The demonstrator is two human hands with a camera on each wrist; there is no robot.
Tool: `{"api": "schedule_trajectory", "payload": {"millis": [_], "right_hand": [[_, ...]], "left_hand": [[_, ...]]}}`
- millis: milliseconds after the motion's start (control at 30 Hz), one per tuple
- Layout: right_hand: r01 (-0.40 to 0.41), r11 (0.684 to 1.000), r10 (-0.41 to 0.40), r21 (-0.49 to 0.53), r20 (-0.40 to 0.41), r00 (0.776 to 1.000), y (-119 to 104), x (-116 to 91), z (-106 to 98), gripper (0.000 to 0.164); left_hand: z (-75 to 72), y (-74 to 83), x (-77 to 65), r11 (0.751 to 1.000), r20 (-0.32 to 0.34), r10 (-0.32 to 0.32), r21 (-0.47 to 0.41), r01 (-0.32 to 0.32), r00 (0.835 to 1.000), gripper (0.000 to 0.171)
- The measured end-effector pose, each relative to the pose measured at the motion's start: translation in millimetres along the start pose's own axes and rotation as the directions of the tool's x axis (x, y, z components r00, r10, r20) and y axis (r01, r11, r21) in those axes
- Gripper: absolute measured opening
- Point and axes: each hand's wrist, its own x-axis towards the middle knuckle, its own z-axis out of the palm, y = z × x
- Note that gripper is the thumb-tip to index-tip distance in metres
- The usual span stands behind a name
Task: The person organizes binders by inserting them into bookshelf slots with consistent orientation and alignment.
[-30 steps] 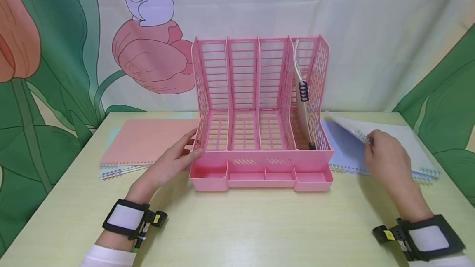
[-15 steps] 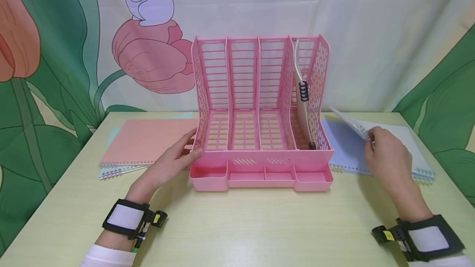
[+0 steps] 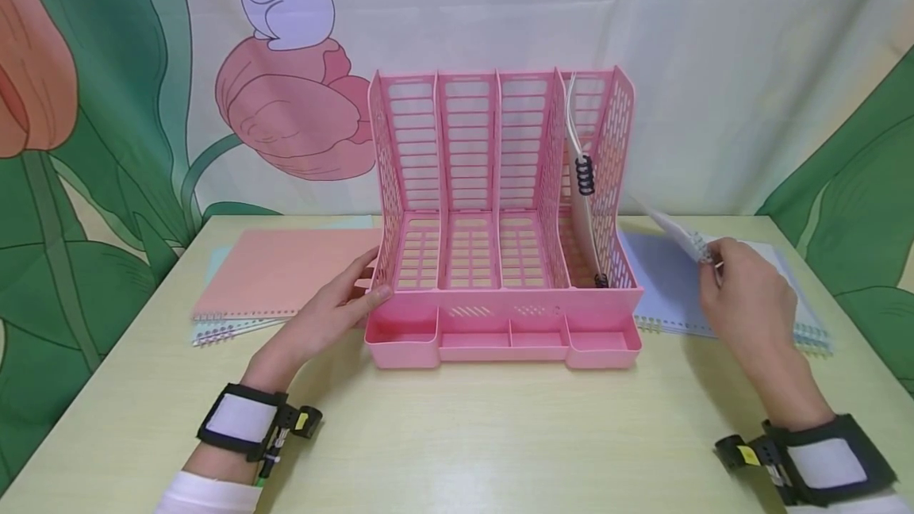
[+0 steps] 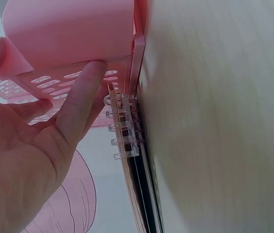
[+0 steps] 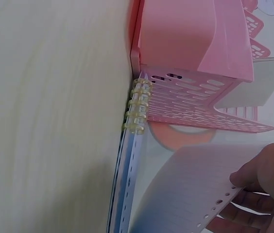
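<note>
My right hand (image 3: pixel 750 300) pinches the hole-punched edge of a whitish ring-bound notebook (image 5: pixel 195 179); its near-left part is lifted and tilted. Beneath lies a blue ring-bound notebook (image 3: pixel 660 280) on the table. My left hand (image 3: pixel 332 304) rests against the left side of a pink desk file rack (image 3: pixel 503 304), thumb at the front corner. In the left wrist view, its fingers (image 4: pixel 81 99) lie fairly straight along the slotted side wall. A bound item (image 3: pixel 584 216) with black rings and white cord leans in the rack's rightmost slot.
Left of the rack, a salmon notebook (image 3: pixel 286 268) lies over other ring-bound notebooks (image 3: pixel 232 331). Small trays (image 3: pixel 539 335) line the rack's front. Behind the pale wood table (image 3: pixel 500 435) hangs a printed curtain (image 3: pixel 485 14).
My right hand has risen slightly, and the whitish notebook has shifted left with its lifted part tilting more steeply. My left hand and the rack look unmoved.
</note>
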Motion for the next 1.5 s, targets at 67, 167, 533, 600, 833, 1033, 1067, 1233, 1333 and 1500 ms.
{"api": "schedule_trajectory", "payload": {"millis": [67,167,533,600,833,1033,1067,1233,1333,1500], "right_hand": [[0.010,1.000,-0.009,0.015,-0.021,1.000,-1,0,-2,0.021],[0.025,0.999,-0.023,0.035,-0.054,0.998,-3,0,-4,0.021],[0.063,0.993,-0.052,0.098,-0.106,0.993,-13,-3,-9,0.020],[0.075,0.991,-0.061,0.109,-0.120,0.991,-15,-4,-9,0.019],[0.095,0.985,-0.069,0.146,-0.173,0.982,-20,-2,-10,0.019],[0.085,0.983,-0.052,0.163,-0.195,0.979,-25,-2,-15,0.021],[0.082,0.983,-0.049,0.164,-0.195,0.979,-26,-2,-15,0.021],[0.084,0.983,-0.048,0.162,-0.210,0.977,-29,-3,-18,0.022],[0.089,0.982,-0.049,0.168,-0.226,0.973,-31,-4,-19,0.022],[0.114,0.974,-0.056,0.197,-0.277,0.959,-32,-4,-21,0.022]], "left_hand": [[-0.1,0.3,0.5,1.000,0.000,0.001,-0.007,-0.001,1.000,0.079],[-0.2,0.3,1.2,1.000,0.001,0.001,-0.018,-0.001,1.000,0.080],[0.7,-0.7,-0.7,1.000,0.001,-0.011,-0.008,0.011,1.000,0.079],[0.8,-0.7,-1.3,1.000,0.001,-0.017,-0.005,0.017,1.000,0.080],[-0.9,0.0,-1.3,1.000,-0.004,-0.014,-0.003,0.014,1.000,0.080],[-1.4,-0.6,-0.6,1.000,-0.001,-0.018,-0.006,0.018,1.000,0.081],[-1.4,-0.7,-0.6,1.000,0.000,-0.021,-0.005,0.021,1.000,0.082],[-0.5,-0.7,-0.9,1.000,-0.003,-0.026,-0.004,0.026,1.000,0.082],[-0.1,-0.2,-0.8,1.000,-0.006,-0.024,-0.003,0.024,1.000,0.081],[-0.4,-0.3,-0.4,1.000,-0.006,-0.016,-0.003,0.016,1.000,0.081]]}}
